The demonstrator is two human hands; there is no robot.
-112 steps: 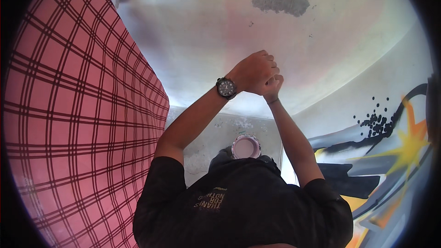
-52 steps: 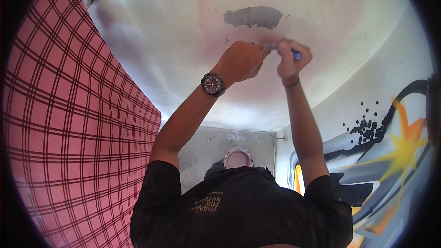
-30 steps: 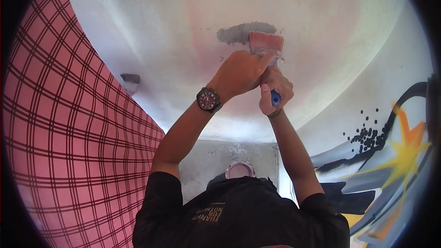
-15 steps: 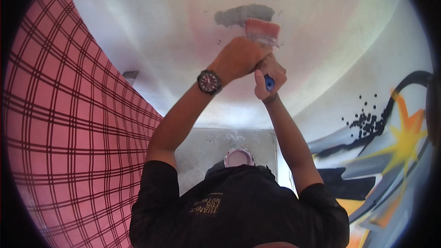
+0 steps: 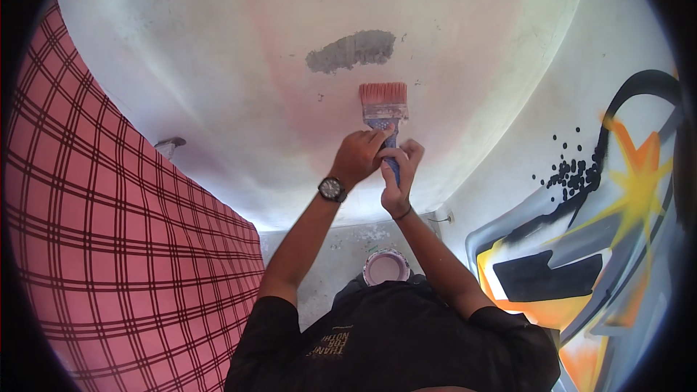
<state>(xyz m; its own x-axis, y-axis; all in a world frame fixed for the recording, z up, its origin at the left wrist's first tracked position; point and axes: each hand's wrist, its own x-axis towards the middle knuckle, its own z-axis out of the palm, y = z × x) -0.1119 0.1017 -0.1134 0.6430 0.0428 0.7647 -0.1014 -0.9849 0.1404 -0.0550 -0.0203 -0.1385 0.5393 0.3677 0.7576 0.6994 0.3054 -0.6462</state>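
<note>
I have my left hand (image 5: 359, 156), with a watch on its wrist, closed around the upper handle of a wide paintbrush (image 5: 383, 98). The fingers of my right hand (image 5: 398, 170), which has a dark band at the wrist, grip the blue handle lower down. The brush has pinkish bristles pointing up and a paint-smeared ferrule. Just beyond the bristles is a rough grey patch (image 5: 352, 51) on the pale, pink-tinted surface (image 5: 472, 22); whether the bristles touch that surface I cannot tell. Below my hands, a round bucket (image 5: 369, 268) of pale pink paint is partly hidden by my dark shirt.
Pink checked cloth (image 5: 123, 232) fills the left side, with a small greyish object (image 5: 168, 147) at its edge. A wall painted with black, grey, yellow and orange shapes (image 5: 639, 189) runs along the right. Grey floor (image 5: 305, 261) shows around the bucket.
The brush, not visible at first, came into sight in my hands. Since half a second ago it has moved down from the grey patch, with both hands lower, and the view has shifted.
</note>
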